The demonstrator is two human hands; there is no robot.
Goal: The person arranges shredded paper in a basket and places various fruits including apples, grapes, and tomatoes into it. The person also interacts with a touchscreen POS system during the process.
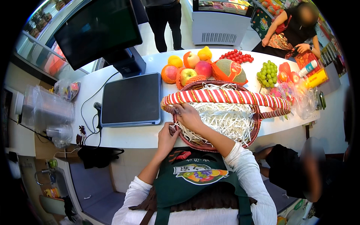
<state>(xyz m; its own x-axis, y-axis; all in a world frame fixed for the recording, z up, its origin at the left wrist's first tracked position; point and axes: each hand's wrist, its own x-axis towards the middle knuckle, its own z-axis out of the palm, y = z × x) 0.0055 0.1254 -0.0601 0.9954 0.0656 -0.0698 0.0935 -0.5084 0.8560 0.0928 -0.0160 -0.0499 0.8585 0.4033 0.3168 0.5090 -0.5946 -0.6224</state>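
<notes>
A wicker gift basket with a dark red rim stands at the counter's near edge, in front of my apron. White shredded paper fills it. Its arched handle is wrapped in red and white stripes with gold beading. My left hand is outside the basket's left end, thumb and fingers pinched at the rim. Reaching over the paper, my right hand has its fingers at the rim by the handle's left foot. Its fingertips are partly hidden, so its grip is unclear.
Behind the basket lie netted apples, a netted melon, red grapes and green grapes. A scale and monitor stand left on the white counter. People stand across the counter and at right.
</notes>
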